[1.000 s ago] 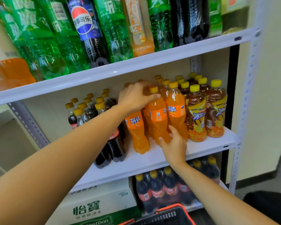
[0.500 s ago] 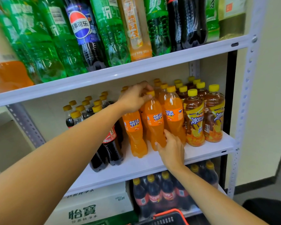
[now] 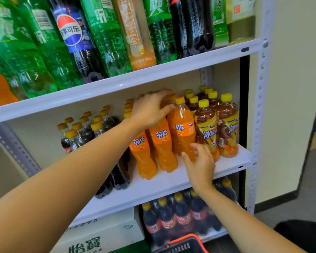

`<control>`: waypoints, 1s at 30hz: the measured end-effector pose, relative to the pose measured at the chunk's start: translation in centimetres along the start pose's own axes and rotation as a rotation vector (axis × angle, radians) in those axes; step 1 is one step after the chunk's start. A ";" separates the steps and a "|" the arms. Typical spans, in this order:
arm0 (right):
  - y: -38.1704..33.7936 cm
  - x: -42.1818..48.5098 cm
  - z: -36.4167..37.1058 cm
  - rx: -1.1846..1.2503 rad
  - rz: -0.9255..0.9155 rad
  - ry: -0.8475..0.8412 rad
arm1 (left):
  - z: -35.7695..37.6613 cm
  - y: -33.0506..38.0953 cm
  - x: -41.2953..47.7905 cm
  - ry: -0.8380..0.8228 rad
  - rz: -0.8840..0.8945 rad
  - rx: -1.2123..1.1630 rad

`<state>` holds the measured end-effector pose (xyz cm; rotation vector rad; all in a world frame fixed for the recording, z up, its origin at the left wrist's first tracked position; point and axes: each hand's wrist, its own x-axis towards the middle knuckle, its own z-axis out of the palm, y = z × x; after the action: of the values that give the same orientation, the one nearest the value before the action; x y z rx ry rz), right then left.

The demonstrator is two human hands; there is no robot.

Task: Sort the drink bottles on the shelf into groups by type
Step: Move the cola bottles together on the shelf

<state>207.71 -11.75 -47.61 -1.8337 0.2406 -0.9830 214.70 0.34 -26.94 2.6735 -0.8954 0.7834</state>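
Both hands are on the row of orange soda on the middle shelf (image 3: 171,181). The left hand (image 3: 151,108) reaches in from above and curls over the top of the middle orange soda bottle (image 3: 162,143), whose cap is hidden under the palm; its thumb lies against the neck of the right orange soda bottle (image 3: 183,128). The right hand (image 3: 201,165) comes up from below and grasps that right bottle near its base, fingers and thumb curled round the lower body. This bottle stands upright, just beside the iced tea bottles (image 3: 207,128) with yellow caps at the right end of the shelf. The middle bottle and the left orange soda bottle (image 3: 142,156) lean to the left, touching each other. More orange bottles stand behind them, mostly hidden by the left hand. Small cola bottles (image 3: 97,132) with yellow caps fill the left part of the same shelf, partly behind the left forearm. Large green, dark and orange bottles (image 3: 106,39) line the upper shelf (image 3: 153,75). Below, more cola bottles (image 3: 171,220) stand next to a white carton (image 3: 102,236), and the edge of a dark basket with a red rim (image 3: 186,243) shows at the bottom
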 end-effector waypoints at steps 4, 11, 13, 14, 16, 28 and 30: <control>0.5 0.2 -0.3 0.002 0.048 -0.022 | 1.5 1.8 1.0 -0.061 0.028 -0.015; 1.3 0.7 -0.1 0.029 0.023 -0.083 | 2.4 2.0 2.5 -0.069 -0.032 -0.058; 1.4 0.8 -0.2 0.046 -0.009 -0.106 | 2.4 1.7 2.3 -0.025 -0.055 -0.089; 1.5 0.8 -0.3 0.019 -0.031 -0.105 | 2.4 1.7 2.1 0.001 -0.067 -0.091; 1.8 1.0 -0.3 -0.102 -0.076 -0.112 | 2.4 1.5 1.9 0.033 -0.095 -0.073; 1.9 1.5 -1.3 -0.033 -0.066 -0.259 | 2.4 2.1 1.9 0.028 -0.124 -0.035; 2.1 1.3 -2.1 0.077 -0.014 -0.246 | 2.3 2.5 1.7 0.059 -0.086 0.068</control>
<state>207.62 -14.87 -48.34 -1.8666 0.0389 -0.7563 215.21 -3.31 -27.82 2.7113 -0.7470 0.8822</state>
